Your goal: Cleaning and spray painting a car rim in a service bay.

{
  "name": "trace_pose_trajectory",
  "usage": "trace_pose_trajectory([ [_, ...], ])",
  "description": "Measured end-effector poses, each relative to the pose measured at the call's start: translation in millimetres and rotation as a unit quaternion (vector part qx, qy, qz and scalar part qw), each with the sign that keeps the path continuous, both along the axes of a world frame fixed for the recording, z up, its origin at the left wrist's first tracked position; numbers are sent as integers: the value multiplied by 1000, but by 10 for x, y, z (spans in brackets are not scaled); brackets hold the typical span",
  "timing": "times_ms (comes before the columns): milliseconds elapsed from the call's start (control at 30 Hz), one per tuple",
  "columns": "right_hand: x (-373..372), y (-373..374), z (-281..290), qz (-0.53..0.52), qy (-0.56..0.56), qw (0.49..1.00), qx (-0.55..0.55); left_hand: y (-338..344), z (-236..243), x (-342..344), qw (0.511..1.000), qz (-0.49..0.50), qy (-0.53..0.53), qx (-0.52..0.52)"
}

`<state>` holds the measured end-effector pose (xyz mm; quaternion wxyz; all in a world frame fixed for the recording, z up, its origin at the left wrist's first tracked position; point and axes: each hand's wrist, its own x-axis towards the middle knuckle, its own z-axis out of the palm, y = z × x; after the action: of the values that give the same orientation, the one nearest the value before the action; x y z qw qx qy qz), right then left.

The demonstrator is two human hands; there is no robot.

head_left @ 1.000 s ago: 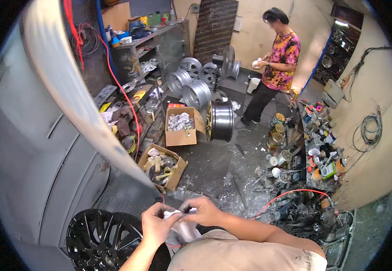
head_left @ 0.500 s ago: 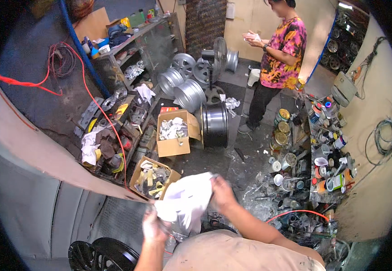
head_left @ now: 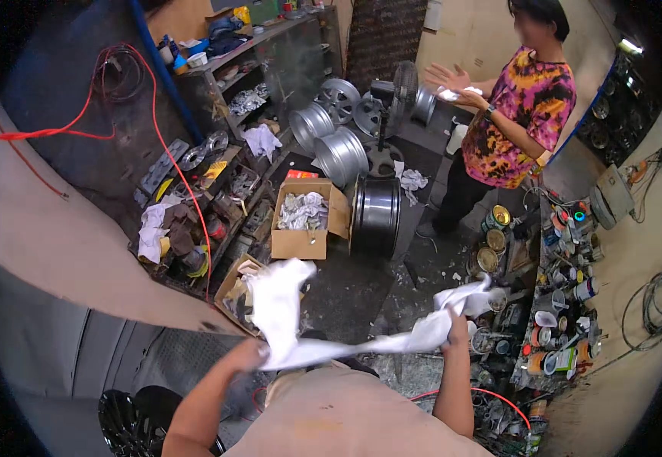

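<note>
A white cloth [head_left: 276,308] is stretched between my two hands in front of my body. My left hand [head_left: 249,355] is closed on it at the lower left, and a wide flap flares up from there. Its middle is drawn into a narrow twisted band. On the other side my right hand [head_left: 457,332] grips the bunched end, whose loose corner swings out to the right. Motion blurs the cloth's edges. Behind the left flap stands a cardboard box [head_left: 231,308] of rags, partly hidden.
An open cardboard box [head_left: 299,245] of crumpled material stands ahead, beside a black wheel rim [head_left: 375,217]. Silver rims [head_left: 342,156] and a fan [head_left: 405,81] lie beyond. A person [head_left: 533,114] stands at right, hands raised. Paint cans crowd the right bench [head_left: 525,358]. A red hose [head_left: 171,164] hangs left.
My hands have moved apart, the left one outward to the left and the right one to the right. The cloth has gone from a hanging bundle to a stretched band. The view has shifted slightly.
</note>
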<state>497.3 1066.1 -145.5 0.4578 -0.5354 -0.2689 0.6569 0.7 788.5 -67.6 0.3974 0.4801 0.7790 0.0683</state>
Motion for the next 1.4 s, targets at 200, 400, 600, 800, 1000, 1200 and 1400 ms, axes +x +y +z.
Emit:
trace_pose_trajectory([
  [200, 416, 24, -292, -101, -14, 988, -118, 234, -993, -870, 788, 590, -104, 144],
  [400, -155, 1274, -252, -143, 5, 984, -104, 1831, -1307, -1327, 589, 680, -405, 163],
  [600, -1322, 2727, 421, -145, 71, 986, -29, 3488, -716, -2239, 492, 620, -542, 281],
  [800, -1818, 3784, 520, -79, 141, 985, 57, 4443, 483, -3289, 558, 564, -468, 389],
  [1000, -2290, 4325, 612, -34, 185, 981, 48, 4282, 720, -3800, 545, 547, -413, 482],
  [1200, -2506, 4795, 696, 39, 179, 982, 37, 3941, 1495, -3825, 463, 626, -257, 573],
  [1400, -2126, 5323, 557, -2, 204, 979, 22, 3072, 1636, -4273, 548, 551, -157, 610],
])
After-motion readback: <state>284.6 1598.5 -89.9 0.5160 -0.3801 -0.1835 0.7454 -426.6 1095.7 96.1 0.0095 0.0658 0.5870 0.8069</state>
